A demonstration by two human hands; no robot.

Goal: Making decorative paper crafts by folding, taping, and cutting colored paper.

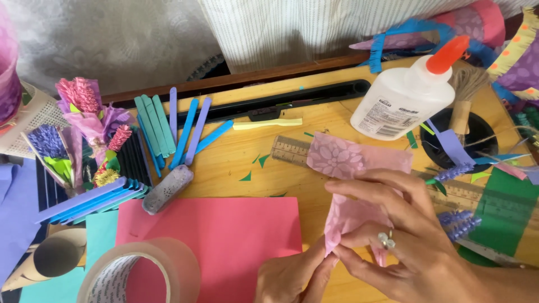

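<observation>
Both my hands work a piece of pink flower-patterned paper (342,160) near the front of the wooden table (247,154). My right hand (404,235), with a ring on one finger, lies over the paper's lower part and pinches its bottom fold. From below, my left hand (292,278) pinches that bottom corner too, fingertips touching the right hand's. The paper's upper part lies flat across a wooden ruler (289,150).
A white glue bottle with an orange cap (405,95) lies at the back right. A pink paper sheet (224,235) and a clear tape roll (140,275) sit front left. Coloured craft sticks (179,129), paper flowers (90,118), small purple paper sprigs (457,221) and a black tray (281,101) surround them.
</observation>
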